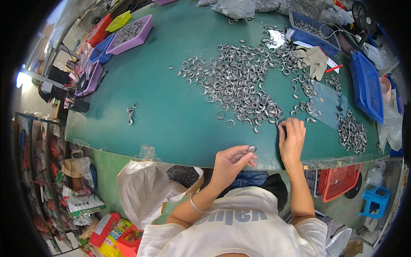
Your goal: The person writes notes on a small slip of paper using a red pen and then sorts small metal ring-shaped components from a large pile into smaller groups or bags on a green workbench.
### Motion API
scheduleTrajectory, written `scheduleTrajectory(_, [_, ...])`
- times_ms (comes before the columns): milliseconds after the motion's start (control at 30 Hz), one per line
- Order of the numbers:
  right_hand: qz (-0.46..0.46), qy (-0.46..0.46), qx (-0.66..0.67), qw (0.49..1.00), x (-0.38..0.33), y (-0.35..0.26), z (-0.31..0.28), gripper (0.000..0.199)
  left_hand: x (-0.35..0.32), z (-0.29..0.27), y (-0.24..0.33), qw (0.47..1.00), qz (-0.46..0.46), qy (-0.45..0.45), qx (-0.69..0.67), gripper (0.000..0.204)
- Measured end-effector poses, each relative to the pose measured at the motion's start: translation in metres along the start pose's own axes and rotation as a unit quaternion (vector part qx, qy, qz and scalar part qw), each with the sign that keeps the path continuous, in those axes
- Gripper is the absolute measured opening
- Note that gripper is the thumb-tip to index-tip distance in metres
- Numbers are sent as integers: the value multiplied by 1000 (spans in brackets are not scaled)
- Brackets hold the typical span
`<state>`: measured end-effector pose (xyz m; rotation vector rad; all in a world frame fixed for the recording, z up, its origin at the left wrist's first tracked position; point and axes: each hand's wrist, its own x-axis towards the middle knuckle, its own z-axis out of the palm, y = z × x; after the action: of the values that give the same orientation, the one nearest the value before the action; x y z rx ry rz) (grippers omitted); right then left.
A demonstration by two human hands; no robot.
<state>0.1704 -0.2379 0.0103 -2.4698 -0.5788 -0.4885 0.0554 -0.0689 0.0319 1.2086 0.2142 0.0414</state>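
A large heap of grey metal rings (244, 81) spreads over the green tabletop (145, 85). At the table's near edge, my left hand (233, 162) is closed in a pinch, and a single grey metal ring (251, 148) stands between thumb and fingertips. My right hand (293, 139) reaches down to the heap's near right corner. Its fingers are bent together over a metal ring (278, 122), which the fingertips partly cover. Smaller groups of the same rings lie right of that hand, including a pile (352, 133) by the table's right side.
Several rings (130, 115) lie apart at left. A pink tray (130, 35) of rings stands at the far left, a blue bin (314, 32) at the far right. Beside it are work gloves (314, 62), a red pen (334, 68), a blue basket (366, 85) and a fan (364, 17).
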Motion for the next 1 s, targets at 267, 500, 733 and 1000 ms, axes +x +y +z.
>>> scheduleTrajectory(267, [23,-2,101,995,-3,-4,-8,9,-1,2,4,1000,-16,4,26,15])
scheduleTrajectory(500, [300,-190,728,586,-26,-29,-21,11,2,4,-4,997,80,9,-17,15])
scheduleTrajectory(733, [233,-195,717,627,-30,-48,-26,15,1,12,1,993,111,16,46,20])
scheduleTrajectory(1000, [211,-179,704,654,-30,-52,-28,5,1,11,7,994,102,-9,34,22])
